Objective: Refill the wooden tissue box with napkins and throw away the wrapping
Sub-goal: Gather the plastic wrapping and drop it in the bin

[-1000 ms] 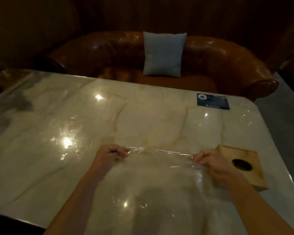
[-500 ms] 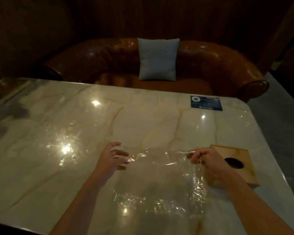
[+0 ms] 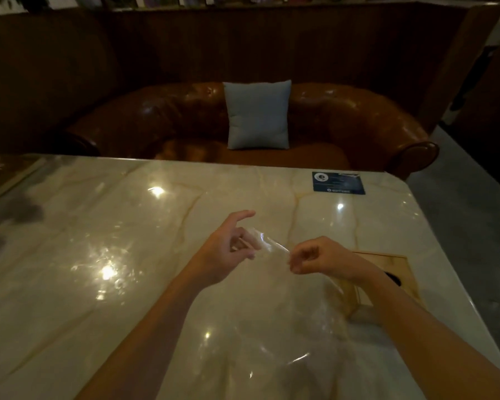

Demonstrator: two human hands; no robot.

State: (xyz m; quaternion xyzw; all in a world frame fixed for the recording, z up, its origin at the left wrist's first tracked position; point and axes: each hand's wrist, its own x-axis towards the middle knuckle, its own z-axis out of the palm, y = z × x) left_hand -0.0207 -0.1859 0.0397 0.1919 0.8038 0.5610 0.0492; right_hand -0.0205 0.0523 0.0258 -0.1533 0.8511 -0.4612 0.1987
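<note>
A clear plastic wrapping [image 3: 272, 246] hangs above the marble table [image 3: 127, 255], its top edge gathered between my two hands and the rest trailing down toward me. My left hand [image 3: 228, 249] grips the wrapping's left end with the index finger stretched out. My right hand [image 3: 321, 259] pinches the right end with curled fingers. The wooden tissue box [image 3: 393, 272] with a round dark hole in its top stands on the table just right of and partly behind my right wrist. No napkins show.
A dark blue card [image 3: 338, 182] lies flat near the table's far right corner. Behind the table stands a brown leather sofa [image 3: 344, 122] with a grey cushion [image 3: 257, 114]. Grey floor [image 3: 468, 226] runs along the table's right side.
My hands have moved much closer together, bunching the wrapping that was stretched wide between them. The view has tilted upward.
</note>
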